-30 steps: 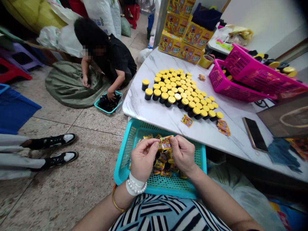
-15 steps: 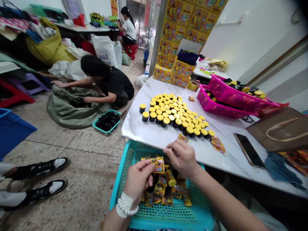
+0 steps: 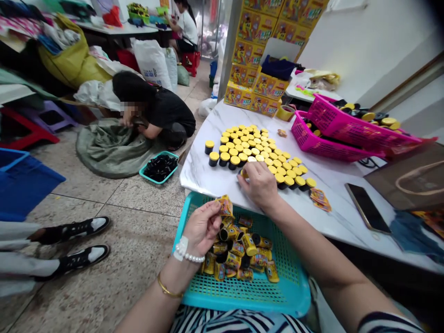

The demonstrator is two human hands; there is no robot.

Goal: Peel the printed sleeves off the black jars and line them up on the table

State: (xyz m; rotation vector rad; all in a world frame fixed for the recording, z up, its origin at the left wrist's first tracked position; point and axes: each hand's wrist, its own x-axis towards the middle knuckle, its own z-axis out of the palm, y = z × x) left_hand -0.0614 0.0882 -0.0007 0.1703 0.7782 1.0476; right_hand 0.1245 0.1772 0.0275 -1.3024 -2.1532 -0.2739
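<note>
Between thumb and fingers, my left hand [image 3: 203, 224] pinches a yellow printed label [image 3: 225, 206] above the near basket. My right hand [image 3: 260, 182] reaches over the table's front edge, its fingers closed round a small black jar with a yellow lid [image 3: 244, 172], mostly hidden by the hand. Beyond it, several rows of similar yellow-lidded black jars [image 3: 239, 141] stand upright. Below my hands, a turquoise basket [image 3: 291, 291] holds several jars wrapped in yellow labels [image 3: 234, 261], lying at all angles. A small stack of loose labels [image 3: 319, 199] lies right of the rows.
A phone [image 3: 367, 208] lies on the white table [image 3: 215, 180], near stacked pink baskets [image 3: 340, 125] and printed yellow boxes [image 3: 256, 95]. On the left floor, a person in black [image 3: 166, 111] crouches by a green sack [image 3: 104, 152] and a tray of black pieces [image 3: 159, 169].
My right hand has left the label and moved forward to the front of the jar rows. My left hand keeps the label. The crouching person has drawn both arms in close.
</note>
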